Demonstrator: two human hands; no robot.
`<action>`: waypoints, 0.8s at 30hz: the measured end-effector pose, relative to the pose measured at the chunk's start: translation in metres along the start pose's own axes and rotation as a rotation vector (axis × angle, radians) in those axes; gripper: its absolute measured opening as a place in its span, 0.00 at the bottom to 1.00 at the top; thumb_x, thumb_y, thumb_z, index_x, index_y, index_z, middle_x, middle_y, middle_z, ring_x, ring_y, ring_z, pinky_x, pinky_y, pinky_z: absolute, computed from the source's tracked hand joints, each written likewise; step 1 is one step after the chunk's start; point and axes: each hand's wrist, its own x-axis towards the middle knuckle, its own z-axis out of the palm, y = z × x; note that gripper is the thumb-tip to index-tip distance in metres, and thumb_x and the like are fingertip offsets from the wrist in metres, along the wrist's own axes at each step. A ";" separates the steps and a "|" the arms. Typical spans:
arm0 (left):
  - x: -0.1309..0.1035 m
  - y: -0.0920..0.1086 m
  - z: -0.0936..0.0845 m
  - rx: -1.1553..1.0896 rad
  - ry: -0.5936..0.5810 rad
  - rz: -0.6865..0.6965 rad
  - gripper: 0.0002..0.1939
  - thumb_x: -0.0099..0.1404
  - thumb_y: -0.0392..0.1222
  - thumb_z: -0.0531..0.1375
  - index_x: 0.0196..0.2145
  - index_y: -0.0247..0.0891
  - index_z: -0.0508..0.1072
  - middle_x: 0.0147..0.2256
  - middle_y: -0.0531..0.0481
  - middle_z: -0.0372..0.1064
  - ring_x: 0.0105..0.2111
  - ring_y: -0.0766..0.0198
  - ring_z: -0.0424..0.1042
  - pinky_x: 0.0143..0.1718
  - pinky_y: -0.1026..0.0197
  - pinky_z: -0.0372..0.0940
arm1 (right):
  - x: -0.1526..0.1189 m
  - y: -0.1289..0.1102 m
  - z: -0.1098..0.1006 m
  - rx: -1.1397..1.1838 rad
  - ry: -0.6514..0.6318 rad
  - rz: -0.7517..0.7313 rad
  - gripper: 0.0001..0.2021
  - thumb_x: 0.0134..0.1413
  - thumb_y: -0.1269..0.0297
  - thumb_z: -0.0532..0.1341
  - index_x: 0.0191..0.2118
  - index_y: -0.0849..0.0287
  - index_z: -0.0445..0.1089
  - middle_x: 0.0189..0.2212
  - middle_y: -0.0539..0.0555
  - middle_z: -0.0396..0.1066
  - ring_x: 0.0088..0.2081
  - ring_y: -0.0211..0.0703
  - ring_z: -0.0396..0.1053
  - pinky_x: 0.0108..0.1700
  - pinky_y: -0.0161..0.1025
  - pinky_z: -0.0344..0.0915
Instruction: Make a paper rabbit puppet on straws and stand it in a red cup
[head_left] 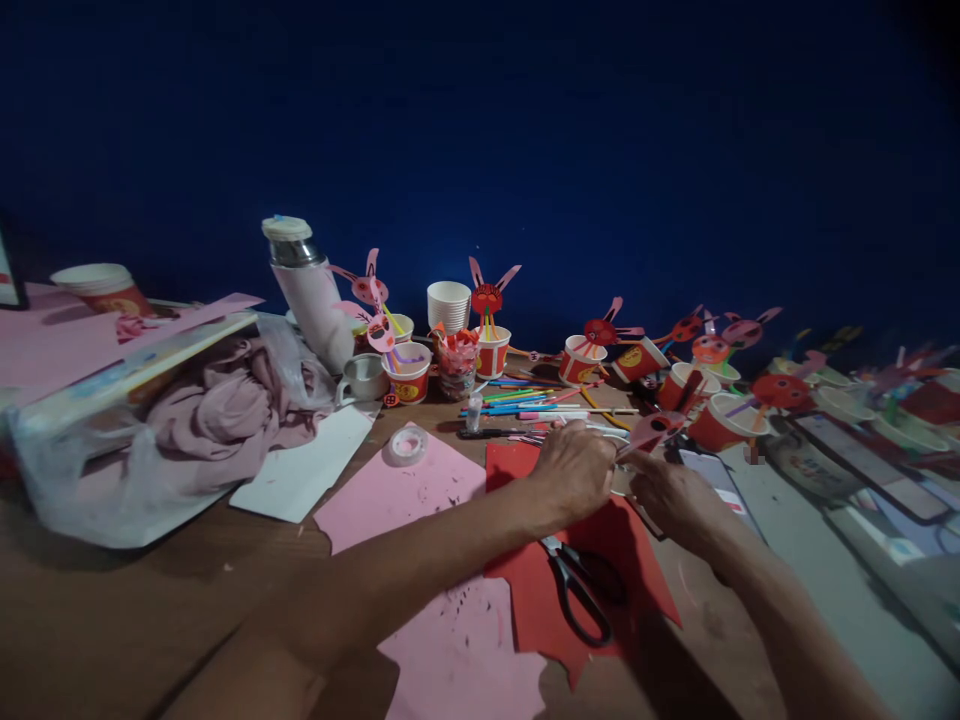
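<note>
Near the middle of the table my two hands are close together. My left hand [574,476] is closed above the red paper [551,595], and what its fingers hold is hidden. A pinkish-red paper animal face [654,428] with a dark ear rises between the hands. My right hand [679,502] pinches at its lower edge. Black-handled scissors [581,598] lie on the red paper below my left wrist. Pink paper [450,630] with dark scraps on it lies beneath my left forearm. A tape roll [407,445] rests on the upper pink paper.
Paper cups with rabbit figures [493,352] line the back, near stacked cups [449,305] and colored sticks [517,400]. A thermos [309,295], metal mug [364,378] and plastic bag with cloth [225,405] stand left. Phones [718,480] lie right. A dark blue wall [480,150] rises behind.
</note>
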 end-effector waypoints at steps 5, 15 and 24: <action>-0.003 0.003 0.000 -0.015 0.012 0.046 0.11 0.57 0.32 0.51 0.34 0.37 0.71 0.33 0.47 0.71 0.37 0.57 0.67 0.40 0.58 0.62 | -0.001 0.002 0.003 0.006 0.013 -0.030 0.14 0.47 0.75 0.49 0.36 0.59 0.69 0.23 0.53 0.70 0.25 0.41 0.67 0.25 0.34 0.50; -0.002 0.001 0.002 -0.036 0.009 -0.027 0.11 0.57 0.33 0.51 0.34 0.41 0.72 0.30 0.48 0.71 0.37 0.57 0.67 0.39 0.57 0.63 | -0.009 -0.003 0.004 0.008 0.072 0.036 0.12 0.51 0.71 0.48 0.39 0.59 0.65 0.27 0.55 0.72 0.26 0.44 0.68 0.26 0.35 0.52; 0.000 -0.009 0.002 -0.104 -0.033 -0.169 0.10 0.56 0.37 0.52 0.29 0.36 0.74 0.32 0.46 0.72 0.36 0.60 0.69 0.39 0.60 0.63 | -0.005 -0.018 0.000 0.155 0.247 -0.040 0.15 0.52 0.69 0.48 0.43 0.58 0.66 0.42 0.58 0.66 0.40 0.46 0.67 0.36 0.37 0.62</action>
